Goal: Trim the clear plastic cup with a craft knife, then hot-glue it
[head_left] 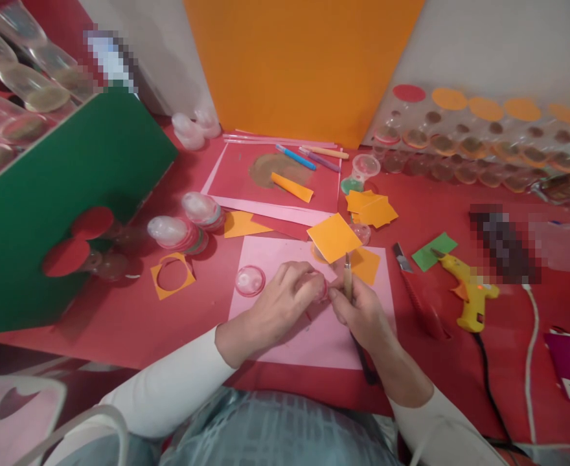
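Over a pink sheet (265, 343), my left hand (287, 294) curls its fingers round a clear plastic lid with a pink rim (322, 289), mostly hidden by the fingers. My right hand (363, 314) is closed on a slim wooden-handled tool (348, 278), its narrow dark tip pointing up and away. Both hands nearly meet at the lid. A similar pink-rimmed clear lid (250, 281) lies left of my left hand. Orange paper squares (334, 237) lie just beyond my right hand.
A yellow glue gun (472, 291), a red-handled cutter (418, 294) and a green paper piece (434, 251) lie right. Stacked clear cups (168, 233) and an orange cut-out frame (161, 288) sit left. A green board (71, 213) stands left; markers (297, 157) lie behind.
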Tool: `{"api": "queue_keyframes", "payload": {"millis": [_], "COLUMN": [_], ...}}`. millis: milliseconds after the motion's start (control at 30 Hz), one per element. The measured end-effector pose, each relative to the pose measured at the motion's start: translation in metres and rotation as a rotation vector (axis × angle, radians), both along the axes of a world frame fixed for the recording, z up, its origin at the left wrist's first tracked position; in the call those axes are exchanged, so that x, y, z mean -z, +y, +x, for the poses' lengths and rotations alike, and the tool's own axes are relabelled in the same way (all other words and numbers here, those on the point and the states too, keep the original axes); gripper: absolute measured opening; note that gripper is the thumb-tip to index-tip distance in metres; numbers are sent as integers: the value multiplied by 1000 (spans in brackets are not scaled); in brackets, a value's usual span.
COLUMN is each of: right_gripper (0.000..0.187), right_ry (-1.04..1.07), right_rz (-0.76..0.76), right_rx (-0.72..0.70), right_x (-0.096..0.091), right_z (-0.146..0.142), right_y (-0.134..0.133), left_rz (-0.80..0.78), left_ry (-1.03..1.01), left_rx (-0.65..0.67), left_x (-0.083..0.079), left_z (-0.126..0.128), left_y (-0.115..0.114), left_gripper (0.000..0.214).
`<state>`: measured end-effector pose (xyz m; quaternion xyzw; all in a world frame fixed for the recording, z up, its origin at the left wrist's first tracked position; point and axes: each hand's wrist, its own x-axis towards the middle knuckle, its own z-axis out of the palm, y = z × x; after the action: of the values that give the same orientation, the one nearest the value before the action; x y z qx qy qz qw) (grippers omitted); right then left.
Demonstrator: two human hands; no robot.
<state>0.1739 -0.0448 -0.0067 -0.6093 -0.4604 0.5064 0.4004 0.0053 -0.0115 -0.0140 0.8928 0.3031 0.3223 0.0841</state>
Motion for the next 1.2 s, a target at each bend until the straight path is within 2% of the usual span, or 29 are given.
{"api": "queue_keyframes", "payload": {"millis": [233, 500, 667, 1000, 1200], "right_gripper": [9, 12, 15, 15, 9], "right_ry": [-23, 158, 216, 57, -26], "right_rz": [16, -78, -76, -6, 21], "right_rx": [-47, -35, 9, -16, -34], "right_x": [-7, -12, -11, 2, -4], "right_z": [1, -3, -4, -3, -1], "right_y": [2, 3, 1, -4, 0], "left_rz": [-69, -291, -372, -315, -496], "left_ry": [-40, -208, -298, -263, -365], "left_rx": [21, 105, 99, 109, 122], "left_x": [-1, 4, 8, 7, 10], "left_z": [2, 4, 3, 4, 5], "left_y": [-1, -1, 1, 1, -1], "left_gripper": [31, 46, 43, 35, 42]}}
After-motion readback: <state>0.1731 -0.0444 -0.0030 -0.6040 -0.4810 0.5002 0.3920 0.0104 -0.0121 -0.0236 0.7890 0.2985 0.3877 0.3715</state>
